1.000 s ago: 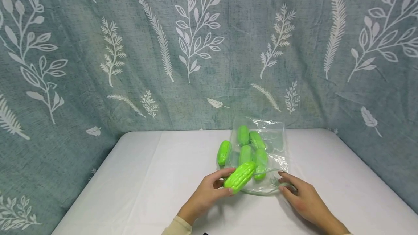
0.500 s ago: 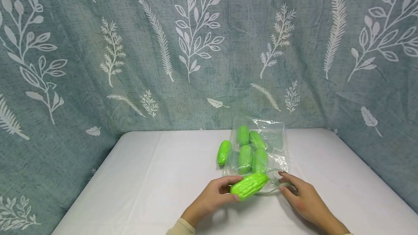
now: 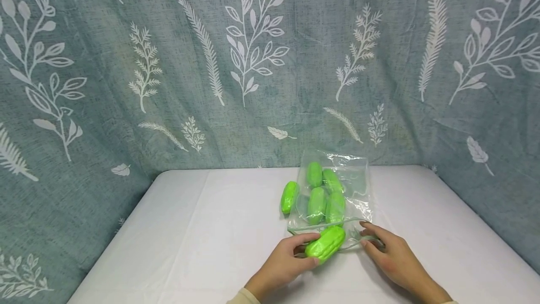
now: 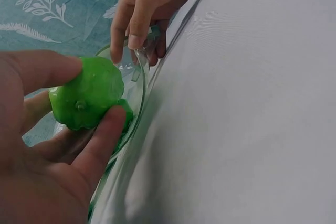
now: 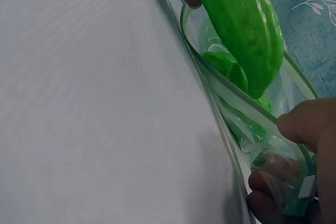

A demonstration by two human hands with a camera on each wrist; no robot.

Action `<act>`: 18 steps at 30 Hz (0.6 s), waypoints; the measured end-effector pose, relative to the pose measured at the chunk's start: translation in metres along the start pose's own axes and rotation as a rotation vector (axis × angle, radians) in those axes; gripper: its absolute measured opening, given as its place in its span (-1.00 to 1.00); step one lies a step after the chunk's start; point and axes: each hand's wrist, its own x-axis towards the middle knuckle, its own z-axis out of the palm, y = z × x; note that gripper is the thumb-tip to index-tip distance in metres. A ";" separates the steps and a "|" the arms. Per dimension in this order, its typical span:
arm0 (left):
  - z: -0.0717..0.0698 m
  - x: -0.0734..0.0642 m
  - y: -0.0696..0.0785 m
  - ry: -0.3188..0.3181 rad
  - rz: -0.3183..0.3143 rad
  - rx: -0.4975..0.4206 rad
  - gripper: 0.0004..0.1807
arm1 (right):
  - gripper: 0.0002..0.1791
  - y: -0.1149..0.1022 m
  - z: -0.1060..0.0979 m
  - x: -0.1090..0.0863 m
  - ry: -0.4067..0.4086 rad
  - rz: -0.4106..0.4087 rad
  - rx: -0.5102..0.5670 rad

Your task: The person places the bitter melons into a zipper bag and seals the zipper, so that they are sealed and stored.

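Four green vegetables [image 3: 317, 205] lie inside a clear zip bag [image 3: 358, 186] on the white worktop [image 3: 202, 238], two at its far end and two nearer its mouth. One loose vegetable [image 3: 289, 197] rests outside, just beside the bag's left edge.

The left hand [image 3: 287, 259] holds a further vegetable, the held one [image 3: 326, 244], with thumb and fingers on either side of it. This piece is tilted at the bag's mouth; the right wrist view shows its tip between the two edges of the rim, with green pieces in the bag close beneath it. Its rear part remains outside.

The right hand [image 3: 390, 252] pinches the bag's right corner, its thumb on the rim and other fingers seen partly through the plastic. A white slider [image 5: 307, 186] sits on the zip beside those fingers. The rim bows apart around the held vegetable, its near edge close to the worktop. Behind everything hangs a blue-green curtain [image 3: 253, 125] printed with white leaves.
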 end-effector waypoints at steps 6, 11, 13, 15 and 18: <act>0.009 0.001 -0.002 0.037 0.047 0.085 -0.51 | -0.49 0.001 -0.001 0.000 -0.008 -0.001 0.002; 0.015 0.002 -0.004 0.055 0.103 0.124 -0.54 | -0.49 0.002 0.001 0.000 -0.006 -0.005 -0.009; 0.016 0.002 -0.005 0.054 0.113 0.138 -0.54 | -0.49 0.002 0.001 0.000 -0.006 -0.006 -0.010; 0.017 0.003 -0.005 0.055 0.116 0.151 -0.54 | -0.48 0.003 0.002 0.001 -0.012 -0.004 -0.006; 0.017 0.003 -0.005 0.064 0.114 0.175 -0.54 | -0.48 0.003 0.002 0.001 -0.013 -0.005 -0.002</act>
